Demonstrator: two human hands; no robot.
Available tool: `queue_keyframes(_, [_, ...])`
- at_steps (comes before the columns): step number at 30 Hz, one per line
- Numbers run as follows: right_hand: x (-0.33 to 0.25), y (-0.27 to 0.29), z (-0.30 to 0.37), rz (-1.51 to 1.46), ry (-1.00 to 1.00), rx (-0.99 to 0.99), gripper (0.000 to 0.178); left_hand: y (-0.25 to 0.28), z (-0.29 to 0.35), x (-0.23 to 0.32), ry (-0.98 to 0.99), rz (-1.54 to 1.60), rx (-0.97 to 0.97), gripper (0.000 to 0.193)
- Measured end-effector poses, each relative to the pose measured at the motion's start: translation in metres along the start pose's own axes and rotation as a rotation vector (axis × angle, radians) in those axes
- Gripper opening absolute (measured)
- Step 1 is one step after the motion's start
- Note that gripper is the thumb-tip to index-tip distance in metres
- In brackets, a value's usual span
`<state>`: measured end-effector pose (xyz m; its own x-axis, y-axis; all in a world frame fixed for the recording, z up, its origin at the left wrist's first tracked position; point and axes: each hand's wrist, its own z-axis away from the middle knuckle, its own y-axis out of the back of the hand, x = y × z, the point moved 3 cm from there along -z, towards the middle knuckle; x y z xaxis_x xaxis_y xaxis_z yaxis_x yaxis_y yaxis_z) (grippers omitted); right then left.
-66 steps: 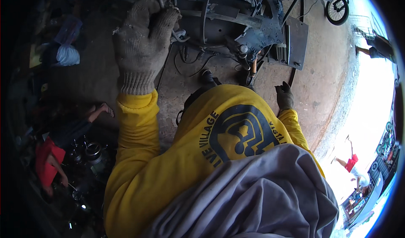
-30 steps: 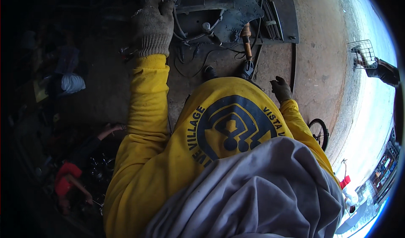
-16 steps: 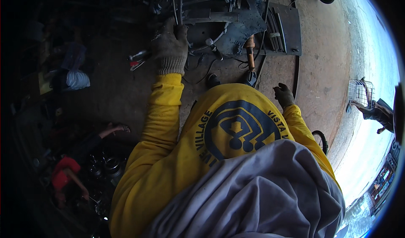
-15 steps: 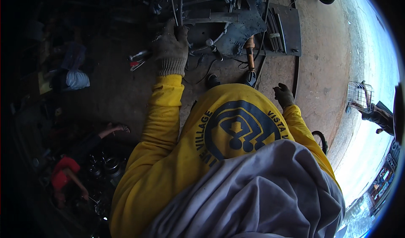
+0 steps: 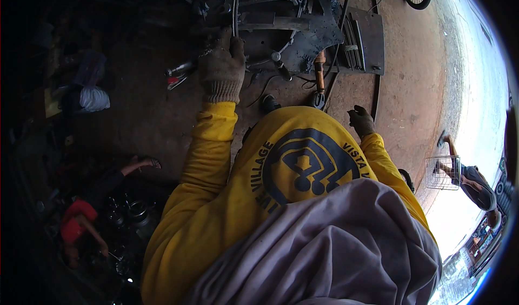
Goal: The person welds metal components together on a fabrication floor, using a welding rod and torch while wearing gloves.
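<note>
My left hand (image 5: 221, 70), in a dirty knitted glove, is closed at the near left edge of a dark metal workpiece. A thin metal rod (image 5: 236, 7) runs from its fingers away over the work. The workpiece (image 5: 319, 29) is a dark, spattered plate with curved bars (image 5: 275, 22) across it. My right hand (image 5: 361, 121), gloved too, hangs to the right of my body with fingers partly spread and nothing in it. Left of it lies a tool with an orange handle (image 5: 319, 72). A black-handled tool (image 5: 281, 67) pokes out from the plate's near edge.
Right of the workpiece, a flat sheet (image 5: 374, 40) carries a bundle of thin rods (image 5: 351, 45). A red-handled tool (image 5: 174, 80) is beside my left wrist. A person in red (image 5: 78, 221) is at lower left. Another person (image 5: 478, 189) is at right beside a wire basket (image 5: 443, 172).
The rod at my left hand has swung from slanting to nearly upright and shifted right; that hand has come slightly nearer. The person and wire basket at right have moved further into view.
</note>
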<state>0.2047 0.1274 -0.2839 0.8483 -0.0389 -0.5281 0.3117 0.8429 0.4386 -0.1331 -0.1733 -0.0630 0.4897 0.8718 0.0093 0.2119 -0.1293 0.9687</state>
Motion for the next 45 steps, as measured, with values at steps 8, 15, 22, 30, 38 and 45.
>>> queue_keyframes(8, [0.000, -0.005, -0.002, 0.004, 0.000, -0.017, 0.058, 0.020, 0.002, 0.012, -0.197, -0.201, 0.112, 0.013])
queue_keyframes(15, [-0.002, -0.006, -0.005, 0.007, 0.004, -0.024, 0.059, 0.009, 0.001, 0.005, -0.181, -0.078, 0.162, 0.015])
queue_keyframes(22, [-0.007, -0.007, -0.011, -0.010, 0.027, -0.033, 0.059, 0.019, -0.001, 0.005, -0.040, 0.023, -0.031, 0.018])
queue_keyframes(30, [-0.002, -0.008, -0.015, 0.015, 0.003, -0.049, 0.061, 0.017, -0.003, -0.002, -0.169, -0.130, -0.087, 0.014])
queue_keyframes(38, [-0.003, -0.010, -0.016, -0.020, -0.008, -0.067, 0.062, 0.026, 0.001, 0.007, -0.346, -0.293, -0.004, 0.018])
queue_keyframes(45, [-0.003, -0.011, -0.014, -0.010, 0.000, -0.037, 0.061, 0.018, 0.006, -0.005, -0.362, -0.277, 0.153, 0.016])
